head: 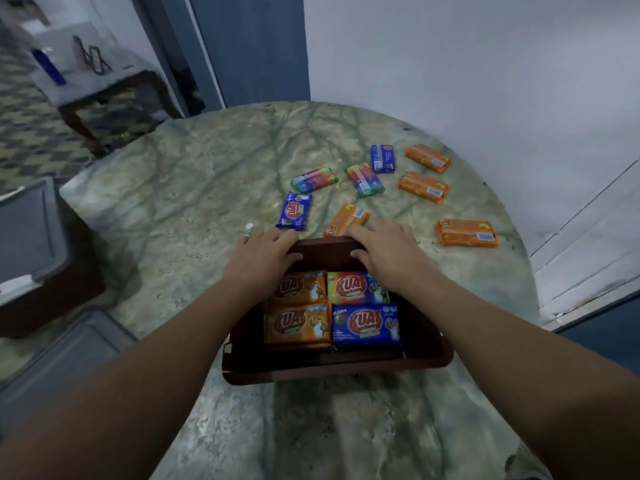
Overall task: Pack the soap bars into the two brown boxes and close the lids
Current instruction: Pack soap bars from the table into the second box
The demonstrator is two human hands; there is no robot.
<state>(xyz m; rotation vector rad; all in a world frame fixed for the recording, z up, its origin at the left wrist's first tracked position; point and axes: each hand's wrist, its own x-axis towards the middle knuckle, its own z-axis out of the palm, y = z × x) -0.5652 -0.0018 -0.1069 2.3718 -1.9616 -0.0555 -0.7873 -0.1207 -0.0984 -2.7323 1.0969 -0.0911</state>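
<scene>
A dark brown, rectangular box with smooth walls and rounded corners (346, 367) sits on the round, veined green-grey marble table (194, 188), near its front edge. Inside it, four glossy, flat rectangular soap bars in printed wrappers lie packed in a two-by-two block: two orange bars on the left (298, 325), a multicoloured bar at the back right (353, 287), and a blue bar at the front right (367, 325).

The box's brown lid (327, 251) stands up at the far side. The left hand (259, 254) grasps its left upper corner, fingers over the top edge and thumb in front. The right hand (384, 247) grips the right upper corner the same way, fingers curled over the rim, thumb pressed against the inner face.

Beyond the lid, loose wrapped bars are scattered flat on the stone: a blue bar (294, 211) just behind the left hand, an orange bar (346, 220) touching the right hand's fingertips, a rainbow-striped bar (313, 179), another rainbow bar (365, 180), a small blue bar (382, 158), two orange bars farther back (427, 157) (423, 187), and one orange bar well off to the right (467, 232).

A pale plaster wall (467, 64) rises behind the table.
</scene>
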